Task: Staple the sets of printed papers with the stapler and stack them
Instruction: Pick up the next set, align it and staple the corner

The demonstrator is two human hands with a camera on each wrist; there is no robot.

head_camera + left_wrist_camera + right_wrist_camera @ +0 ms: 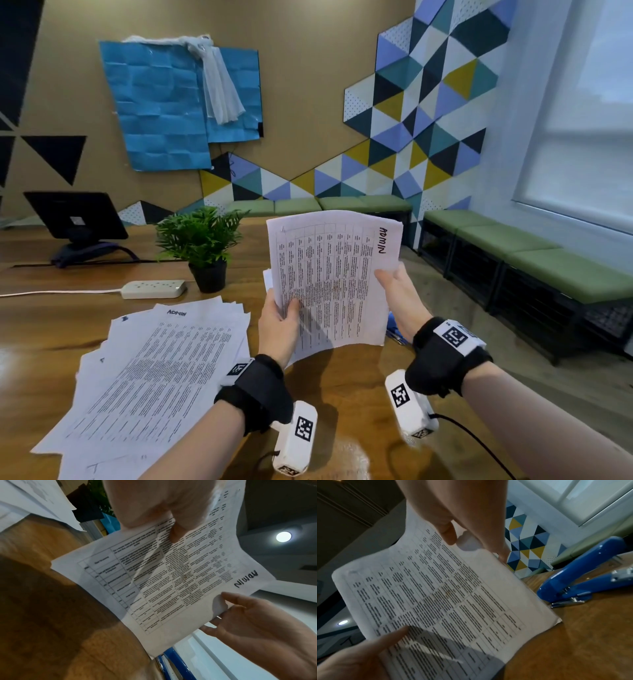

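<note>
We hold one set [334, 274] of printed sheets up off the table [44, 339], both hands on it. Our left hand [279, 327] pinches its lower left edge, thumb on the printed face and fingers behind. Our right hand [399, 298] pinches the right edge, thumb on the front margin just below the handwritten word ADMIN.

The set stands nearly upright, its long axis running from 6 to 12 o'clock in the head view and leaning a little toward 1. The text lines run up the page, so the page top points to 3 o'clock. A staple sits in the corner at 11 o'clock. The bottom edge curls toward us above the wood.

The stack [154, 370] of other sets lies flat at 8 o'clock from the held one, loosely fanned, its long axis pointing toward 1 o'clock.

The stapler [583, 574], blue, rests on the table at 3 o'clock from the set in the right wrist view, mouth gaping, apart from the paper.
</note>
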